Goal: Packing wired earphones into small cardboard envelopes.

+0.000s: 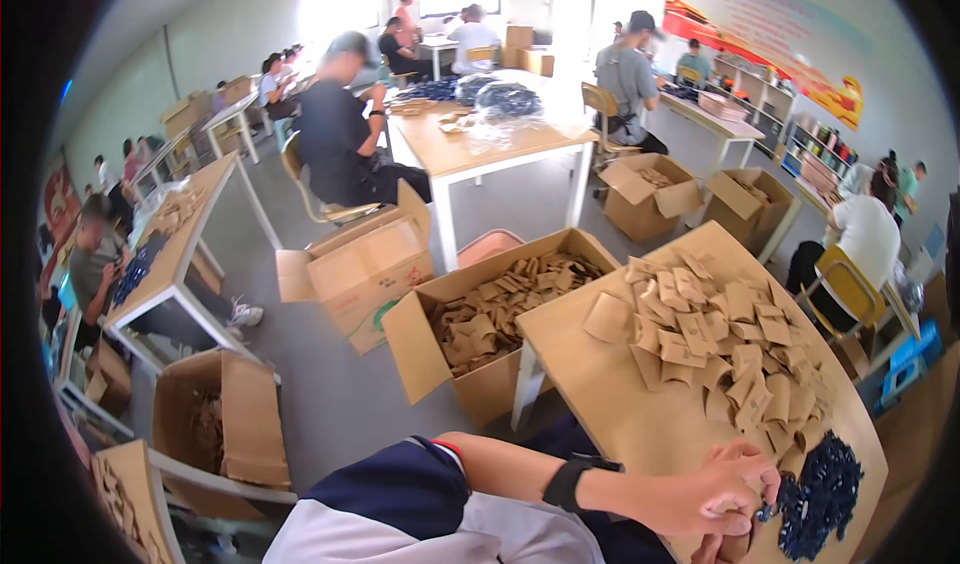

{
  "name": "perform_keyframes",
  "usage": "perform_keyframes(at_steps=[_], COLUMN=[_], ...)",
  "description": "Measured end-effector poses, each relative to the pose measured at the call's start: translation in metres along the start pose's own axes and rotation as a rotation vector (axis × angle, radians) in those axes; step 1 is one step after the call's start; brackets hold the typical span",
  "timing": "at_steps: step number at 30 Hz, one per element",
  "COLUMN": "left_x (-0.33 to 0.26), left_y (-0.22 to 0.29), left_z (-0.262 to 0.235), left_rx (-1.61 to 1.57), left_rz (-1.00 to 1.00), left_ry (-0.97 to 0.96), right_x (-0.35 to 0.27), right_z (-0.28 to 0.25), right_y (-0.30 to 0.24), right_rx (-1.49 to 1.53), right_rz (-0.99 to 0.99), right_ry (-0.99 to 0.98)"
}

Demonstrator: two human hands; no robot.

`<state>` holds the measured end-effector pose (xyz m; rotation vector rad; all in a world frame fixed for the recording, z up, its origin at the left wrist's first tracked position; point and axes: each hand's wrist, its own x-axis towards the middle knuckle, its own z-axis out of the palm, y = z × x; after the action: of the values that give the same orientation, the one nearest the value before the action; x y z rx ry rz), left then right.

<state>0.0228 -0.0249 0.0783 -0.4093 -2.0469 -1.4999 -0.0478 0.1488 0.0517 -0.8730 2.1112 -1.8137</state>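
Observation:
My left hand (735,484) reaches in over the table (560,349), a black band round its wrist. Its fingers are bent and pinched together at a small dark blue piece (766,512), too small to name. Right beside it lies a heap of dark blue pieces (820,499). Only some fingers of my right hand (708,548) show at the lower edge, closed by a brown cardboard sleeve (738,546) that they seem to hold. Farther up the table spreads a pile of flat brown cardboard sleeves (700,329).
An open carton (470,389) full of brown sleeves stands left of my table. Other cartons (365,274) (225,414) are on the floor. Ahead, a person in dark clothes (340,134) sits at a white-legged table (500,149). Several other people work around the room.

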Motion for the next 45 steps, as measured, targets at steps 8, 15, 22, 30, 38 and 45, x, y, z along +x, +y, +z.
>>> perform_keyframes(at_steps=[8, 15, 22, 30, 38, 45], left_x=[-0.011, -0.007, -0.010, -0.009, -0.004, 0.014], left_y=[-0.032, -0.011, -0.002, -0.003, -0.012, -0.007], left_z=[0.045, 0.021, 0.024, 0.026, -0.001, 0.019], left_rx=[-0.615, 0.158, 0.898, 0.911, 0.031, 0.507], left_rz=[-0.446, 0.309, 0.619, 0.626, 0.328, 0.208], left_ry=[-0.129, 0.112, 0.012, 0.114, -0.337, 0.048], right_x=[0.008, 0.010, 0.005, 0.000, 0.001, 0.010], right_z=[-0.020, -0.020, -0.018, -0.017, -0.025, -0.031], right_y=[-0.008, -0.008, 0.001, 0.007, 0.008, 0.006], right_rx=[-0.433, -0.438, -0.154, 0.089, 0.122, -0.440], right_rz=[-0.340, -0.292, -0.248, -0.210, -0.246, -0.659], right_ry=[-0.375, -0.355, -0.142, -0.019, 0.024, 0.135])
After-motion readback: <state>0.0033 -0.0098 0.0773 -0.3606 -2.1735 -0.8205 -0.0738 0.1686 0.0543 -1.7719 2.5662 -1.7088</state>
